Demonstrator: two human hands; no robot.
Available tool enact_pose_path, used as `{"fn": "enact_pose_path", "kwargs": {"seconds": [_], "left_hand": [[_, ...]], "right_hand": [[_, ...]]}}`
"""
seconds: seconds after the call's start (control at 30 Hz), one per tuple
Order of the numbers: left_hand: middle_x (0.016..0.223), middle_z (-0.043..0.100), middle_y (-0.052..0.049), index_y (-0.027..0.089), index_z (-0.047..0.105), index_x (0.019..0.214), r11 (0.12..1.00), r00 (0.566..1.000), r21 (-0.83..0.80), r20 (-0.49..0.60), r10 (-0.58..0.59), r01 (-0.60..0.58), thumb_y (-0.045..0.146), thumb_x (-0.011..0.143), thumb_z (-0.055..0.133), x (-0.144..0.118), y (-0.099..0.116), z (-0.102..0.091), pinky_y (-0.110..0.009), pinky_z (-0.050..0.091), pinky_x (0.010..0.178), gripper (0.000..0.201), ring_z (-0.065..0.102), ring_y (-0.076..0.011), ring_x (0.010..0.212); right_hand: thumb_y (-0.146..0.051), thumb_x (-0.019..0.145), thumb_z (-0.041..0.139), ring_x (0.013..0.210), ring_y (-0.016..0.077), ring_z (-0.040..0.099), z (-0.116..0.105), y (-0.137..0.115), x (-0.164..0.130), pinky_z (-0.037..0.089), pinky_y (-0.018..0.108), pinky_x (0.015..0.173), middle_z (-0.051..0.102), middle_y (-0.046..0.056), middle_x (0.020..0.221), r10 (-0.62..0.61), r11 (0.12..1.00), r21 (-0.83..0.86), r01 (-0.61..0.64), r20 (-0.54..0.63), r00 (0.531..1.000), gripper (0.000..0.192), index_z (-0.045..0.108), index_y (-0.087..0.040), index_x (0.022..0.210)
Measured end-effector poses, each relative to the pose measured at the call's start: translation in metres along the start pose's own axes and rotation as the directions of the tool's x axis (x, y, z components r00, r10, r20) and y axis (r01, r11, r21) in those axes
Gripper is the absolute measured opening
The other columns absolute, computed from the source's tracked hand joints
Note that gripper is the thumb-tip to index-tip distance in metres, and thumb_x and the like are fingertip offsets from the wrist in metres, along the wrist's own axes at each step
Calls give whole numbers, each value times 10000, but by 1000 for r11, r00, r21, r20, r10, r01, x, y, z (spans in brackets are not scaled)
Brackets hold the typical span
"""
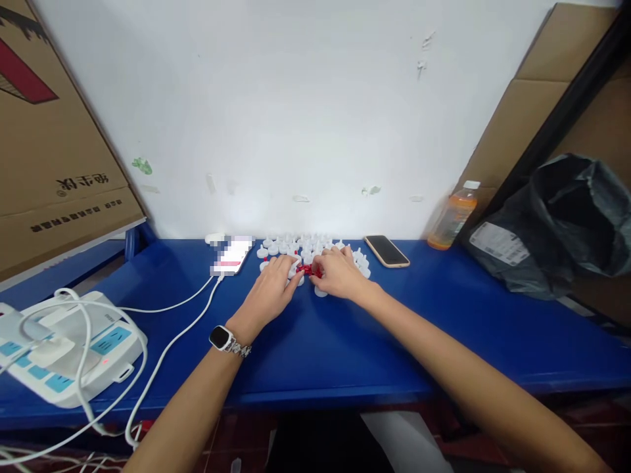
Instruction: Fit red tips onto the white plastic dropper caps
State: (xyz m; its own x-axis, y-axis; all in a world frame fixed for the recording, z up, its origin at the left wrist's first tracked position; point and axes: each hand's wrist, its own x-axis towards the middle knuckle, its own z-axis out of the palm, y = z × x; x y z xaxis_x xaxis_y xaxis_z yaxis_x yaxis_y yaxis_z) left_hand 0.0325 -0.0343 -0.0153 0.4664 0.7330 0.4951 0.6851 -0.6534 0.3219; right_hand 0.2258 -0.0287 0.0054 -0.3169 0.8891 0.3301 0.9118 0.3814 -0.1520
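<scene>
1. I am watching the left hand (273, 287) lying palm down on the blue table top (345, 341), fingers curled loosely over a small bunch of red plastic pieces (306, 269); whether it is actually pinching them I cannot tell, they are too small.
2. The right hand (339, 273) is meeting it from the other side, fingers bent in toward the same red pieces, the fingertips of both hands nearly touching.
3. The red pieces are sitting between the two hands, at the near edge of a cluster of small white round plastic caps (308, 248) spread toward the white wall (296, 98).
4. One white cap is lying just under the right hand, on the near side.
5. A silver wristwatch with a dark face (224, 339) is riding on the left wrist.
6. Left of the caps a white phone (231, 256) is lying on its white charging cable (172, 341), which is running back to a white power strip with blue sockets (64, 351) at the table's left edge.
7. Right of the caps a dark phone in a tan case (387, 251) is lying flat, then an orange drink bottle (452, 217) against the wall, and a grey plastic bag (557, 223) well apart at the far right.
8. The blue surface nearer me, between the forearms and toward the front edge, is showing bare.
</scene>
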Motion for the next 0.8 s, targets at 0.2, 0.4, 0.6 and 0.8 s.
{"fn": "enact_pose_path", "kwargs": {"seconds": [0.2,0.4,0.6,0.8], "left_hand": [[1120,591,-111,191,517,1171,1000,999,23,41,12,-13,404,1023,351,0,1,3,-427,472,905,308,555,-260,1041],[1107,593,-110,192,517,1155,1000,999,9,43,10,-10,403,1020,354,0,-1,3,-433,469,906,300,552,-265,1043],[1118,598,-108,192,523,1143,1000,998,-6,57,-3,3,405,1016,363,0,1,3,-443,469,903,295,553,-265,1030],[1129,598,-111,197,535,1145,1000,998,-11,69,-2,3,396,1018,358,0,2,4,-445,476,922,295,562,-265,1065]], "right_hand": [[-232,866,556,969,290,532,8,-7,0,263,427,860,688,138,930,81,991,-113,-77,31,996,161,699,-166,830],[-310,859,606,979,291,521,14,2,-4,264,430,863,689,123,950,117,990,-74,-117,3,993,158,685,-178,822],[-248,886,561,967,278,516,15,6,-7,258,426,854,689,128,956,95,994,-57,-94,15,995,175,698,-178,803],[-239,898,549,969,261,517,18,11,-6,267,413,865,685,105,935,43,999,24,-43,-30,999,170,685,-185,810]]}}
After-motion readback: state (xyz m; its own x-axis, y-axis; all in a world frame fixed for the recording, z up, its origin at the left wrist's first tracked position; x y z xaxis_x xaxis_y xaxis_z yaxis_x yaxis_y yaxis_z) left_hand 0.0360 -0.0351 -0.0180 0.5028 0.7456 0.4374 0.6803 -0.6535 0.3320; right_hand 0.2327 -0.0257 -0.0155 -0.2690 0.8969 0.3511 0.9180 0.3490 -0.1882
